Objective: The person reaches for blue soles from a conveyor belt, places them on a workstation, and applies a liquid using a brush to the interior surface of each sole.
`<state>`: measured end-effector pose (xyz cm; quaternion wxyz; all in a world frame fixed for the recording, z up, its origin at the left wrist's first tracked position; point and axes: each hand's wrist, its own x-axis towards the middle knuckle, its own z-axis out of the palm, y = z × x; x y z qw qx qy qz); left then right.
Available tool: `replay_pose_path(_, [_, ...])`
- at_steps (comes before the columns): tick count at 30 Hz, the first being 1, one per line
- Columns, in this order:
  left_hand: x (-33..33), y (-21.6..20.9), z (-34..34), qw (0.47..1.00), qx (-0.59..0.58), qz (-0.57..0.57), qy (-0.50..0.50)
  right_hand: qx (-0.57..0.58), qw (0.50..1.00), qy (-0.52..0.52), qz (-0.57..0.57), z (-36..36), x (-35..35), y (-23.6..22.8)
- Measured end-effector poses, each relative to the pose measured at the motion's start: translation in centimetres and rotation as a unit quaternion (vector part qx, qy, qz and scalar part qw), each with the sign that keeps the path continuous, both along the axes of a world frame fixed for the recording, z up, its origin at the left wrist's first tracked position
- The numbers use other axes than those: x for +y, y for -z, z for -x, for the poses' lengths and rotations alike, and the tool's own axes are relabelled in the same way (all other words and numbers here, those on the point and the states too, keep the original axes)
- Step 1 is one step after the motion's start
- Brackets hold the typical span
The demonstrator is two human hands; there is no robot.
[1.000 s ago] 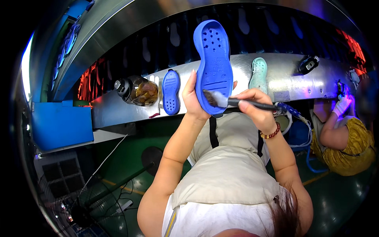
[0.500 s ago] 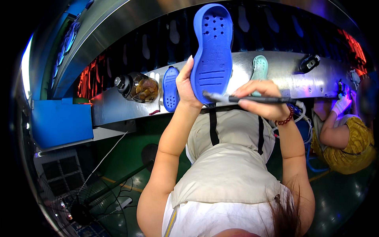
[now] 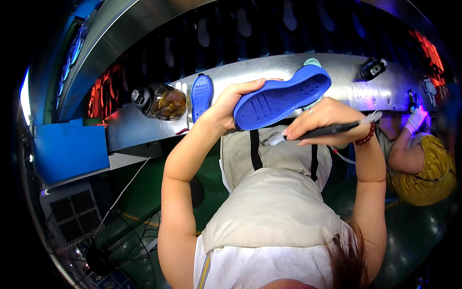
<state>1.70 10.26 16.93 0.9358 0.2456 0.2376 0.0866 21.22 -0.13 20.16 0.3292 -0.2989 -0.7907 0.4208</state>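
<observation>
My left hand (image 3: 231,102) grips the heel end of a blue shoe sole (image 3: 274,102), tilted so its raised rim, slots and small holes show. In my right hand (image 3: 332,120) is a brush (image 3: 334,130) with a black handle. Its pale, dark-tipped bristles point left, just below the sole and apart from it. On the metal bench, left of my left hand, lies another blue sole (image 3: 202,96). A mint-green sole (image 3: 312,62) shows only in part behind the held one.
The metal bench (image 3: 346,86) also carries a brown-filled jar with a black lid (image 3: 168,102) and a small black device (image 3: 373,69). Behind it runs a dark row with pale sole shapes (image 3: 244,23). A blue box (image 3: 72,151) stands left; a co-worker (image 3: 418,164) sits right.
The held sole has swung from upright to lying sideways, toe end to the right. My right hand has turned, and the brush has moved down and right, off the sole's heel.
</observation>
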Motion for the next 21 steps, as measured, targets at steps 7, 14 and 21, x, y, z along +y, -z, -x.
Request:
replay_pose_path(7, [-0.2, 0.4, 0.7, 0.990, 0.061, -0.119, 0.049, -0.115, 0.993, -0.017, 0.019, -0.5, -0.3, 1.0])
replay_pose_path(14, [-0.2, -0.1, 1.3, 0.984, 0.084, -0.150, 0.039, -0.058, 0.996, 0.029, 0.068, -2.0, 0.9, 2.2])
replay_pose_path(21, [-0.6, 0.7, 1.4, 0.995, 0.060, -0.067, -0.046, -0.003, 0.983, 0.134, 0.126, -1.5, 0.9, 0.9])
